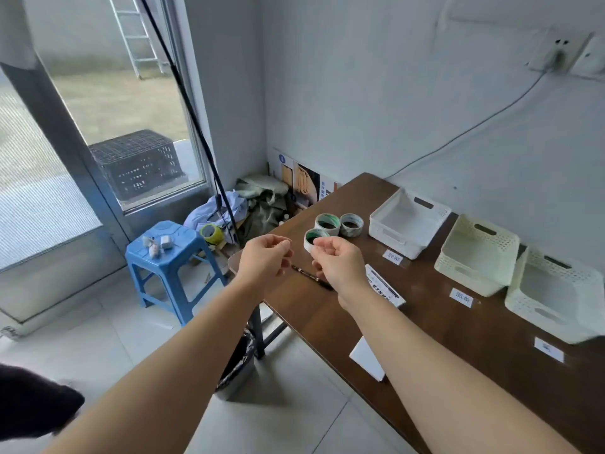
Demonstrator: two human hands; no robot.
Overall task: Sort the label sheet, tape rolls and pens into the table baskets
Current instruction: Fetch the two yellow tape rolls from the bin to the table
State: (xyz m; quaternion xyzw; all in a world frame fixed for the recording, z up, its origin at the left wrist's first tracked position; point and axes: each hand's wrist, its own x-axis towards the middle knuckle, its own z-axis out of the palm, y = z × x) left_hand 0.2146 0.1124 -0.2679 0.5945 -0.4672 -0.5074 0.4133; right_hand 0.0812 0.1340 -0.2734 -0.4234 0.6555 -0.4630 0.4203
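Three white tape rolls lie at the table's far left: one [327,223], one [352,225] and a nearer one [312,238], partly behind my right hand. A dark pen [307,276] lies on the brown table [458,322] between my hands. A pen pack [386,288] sits to the right of my right wrist. A white sheet [366,358] overhangs the near edge. My left hand [263,258] and right hand [337,260] hover above the table with fingers curled, holding nothing. Three baskets line the wall: white [406,221], cream [474,253], cream [553,293].
Small paper labels [393,257], [461,297], [549,348] lie in front of the baskets. A blue stool [170,247] stands left of the table, with a yellow-green tape roll [212,233] and clutter behind it. A black bin [237,365] sits under the table's edge.
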